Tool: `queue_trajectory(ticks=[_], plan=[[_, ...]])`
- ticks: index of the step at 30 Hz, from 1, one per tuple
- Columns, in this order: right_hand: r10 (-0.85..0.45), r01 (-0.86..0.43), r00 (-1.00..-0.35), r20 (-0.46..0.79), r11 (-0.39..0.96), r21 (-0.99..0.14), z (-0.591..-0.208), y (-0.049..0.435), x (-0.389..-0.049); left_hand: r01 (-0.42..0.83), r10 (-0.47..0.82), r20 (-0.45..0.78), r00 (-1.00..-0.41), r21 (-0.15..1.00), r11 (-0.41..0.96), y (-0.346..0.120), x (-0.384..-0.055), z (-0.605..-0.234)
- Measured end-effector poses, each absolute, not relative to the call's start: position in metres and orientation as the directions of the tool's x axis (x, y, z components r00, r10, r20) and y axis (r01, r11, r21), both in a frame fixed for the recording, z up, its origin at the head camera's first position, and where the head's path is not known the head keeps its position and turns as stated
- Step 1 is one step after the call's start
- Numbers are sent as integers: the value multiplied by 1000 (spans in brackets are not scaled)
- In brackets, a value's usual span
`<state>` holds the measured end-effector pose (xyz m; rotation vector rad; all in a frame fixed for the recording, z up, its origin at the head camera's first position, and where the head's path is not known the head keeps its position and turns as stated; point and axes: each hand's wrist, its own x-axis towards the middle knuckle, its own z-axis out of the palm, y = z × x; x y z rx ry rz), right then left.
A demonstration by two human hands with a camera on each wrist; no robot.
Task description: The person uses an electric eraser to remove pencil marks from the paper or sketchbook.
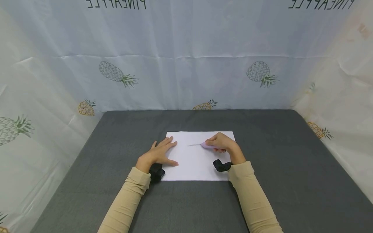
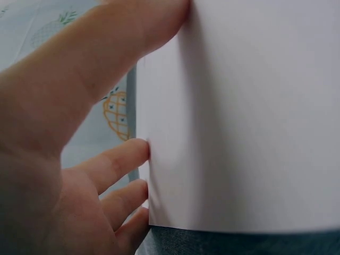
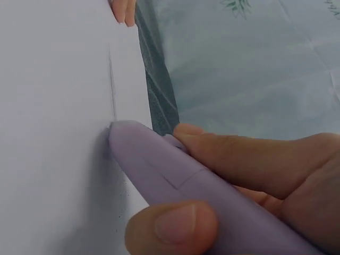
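A white sheet of paper point(image 1: 189, 168) lies on the dark table. My left hand point(image 1: 161, 152) rests at its left edge with fingers spread; the thumb is over the sheet. In my right hand point(image 1: 222, 142) I grip a purple utility knife point(image 3: 175, 175), thumb on one side and a finger by its small slider. The knife's tip meets the paper, and its blade cannot be made out. From the tip a thin line point(image 3: 112, 85), which looks like a slit, runs toward the left hand.
The dark grey tabletop point(image 1: 285, 161) surrounds the sheet. Black wrist devices sit at both wrists, the right one point(image 1: 222, 165) over the paper. A pineapple-print curtain point(image 1: 180, 81) hangs behind the table and along both sides.
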<state>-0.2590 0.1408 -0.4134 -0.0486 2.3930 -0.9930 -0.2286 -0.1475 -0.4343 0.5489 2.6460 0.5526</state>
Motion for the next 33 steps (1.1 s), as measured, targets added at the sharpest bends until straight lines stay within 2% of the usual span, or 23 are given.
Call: queue_trajectory(ticks=[33], plan=[[-211,164,-859,-467,751,-640,-411,141,-258,295,447,-291,-846,444,846,-147,-229,-435]])
